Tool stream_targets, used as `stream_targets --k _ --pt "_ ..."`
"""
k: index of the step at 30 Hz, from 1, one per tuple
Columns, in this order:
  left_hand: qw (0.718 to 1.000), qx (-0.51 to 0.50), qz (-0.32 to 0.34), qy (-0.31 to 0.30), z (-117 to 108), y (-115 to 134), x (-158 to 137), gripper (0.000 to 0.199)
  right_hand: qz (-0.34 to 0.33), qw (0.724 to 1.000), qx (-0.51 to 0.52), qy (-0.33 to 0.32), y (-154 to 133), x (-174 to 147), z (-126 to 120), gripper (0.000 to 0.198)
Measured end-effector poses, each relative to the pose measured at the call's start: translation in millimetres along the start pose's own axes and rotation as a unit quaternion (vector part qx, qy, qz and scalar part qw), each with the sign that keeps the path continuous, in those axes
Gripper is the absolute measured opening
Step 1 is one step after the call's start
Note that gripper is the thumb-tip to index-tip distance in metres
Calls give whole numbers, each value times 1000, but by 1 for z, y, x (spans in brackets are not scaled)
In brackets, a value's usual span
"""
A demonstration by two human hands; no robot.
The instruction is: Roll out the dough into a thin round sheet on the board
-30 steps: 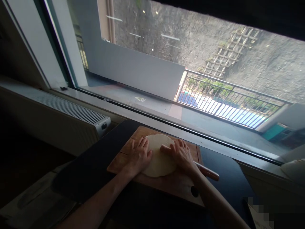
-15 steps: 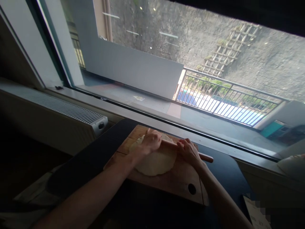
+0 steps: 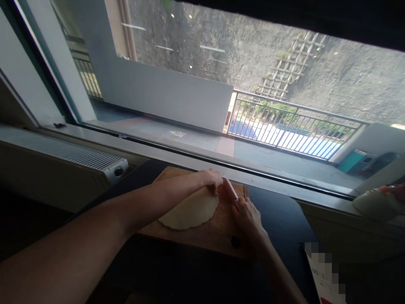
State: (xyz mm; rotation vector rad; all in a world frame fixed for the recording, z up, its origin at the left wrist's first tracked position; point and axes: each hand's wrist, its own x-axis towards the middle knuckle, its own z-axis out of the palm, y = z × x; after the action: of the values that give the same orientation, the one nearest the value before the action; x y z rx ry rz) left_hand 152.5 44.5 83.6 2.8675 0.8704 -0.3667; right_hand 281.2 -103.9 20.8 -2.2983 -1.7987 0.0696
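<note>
A thin round sheet of dough (image 3: 191, 211) lies on a wooden board (image 3: 190, 240), its far left part hidden under my left forearm. My left hand (image 3: 213, 180) is at the far right edge of the dough, with bent fingers closed on the rim; the fingertips are partly hidden. In my right hand (image 3: 248, 213) is a wooden rolling pin (image 3: 231, 190), gripped near its near end and slanting away to the left over the board's right part. The pin's far end is close to my left fingers, and the pin is off the dough.
The board rests on a dark table (image 3: 281, 215) against a window sill (image 3: 190, 162). A white radiator (image 3: 60, 147) stands at the left. A printed sheet (image 3: 322, 274) is at the lower right, and a pale rounded object (image 3: 373, 204) sits at the right of the sill.
My left hand has let go of the rolling pin and moved to the dough's edge. My right hand has swung the pin off the dough. The view has turned slightly right.
</note>
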Motion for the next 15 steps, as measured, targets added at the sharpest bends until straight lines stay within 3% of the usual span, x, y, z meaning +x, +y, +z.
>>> stream_targets --k 9,15 --pt "997 -27 14 -75 -13 -6 -3 15 3 1000 7 -16 -1 -2 -3 33" --pt "996 -89 9 -18 -3 0 -9 20 12 1000 4 -20 -3 -2 -3 33"
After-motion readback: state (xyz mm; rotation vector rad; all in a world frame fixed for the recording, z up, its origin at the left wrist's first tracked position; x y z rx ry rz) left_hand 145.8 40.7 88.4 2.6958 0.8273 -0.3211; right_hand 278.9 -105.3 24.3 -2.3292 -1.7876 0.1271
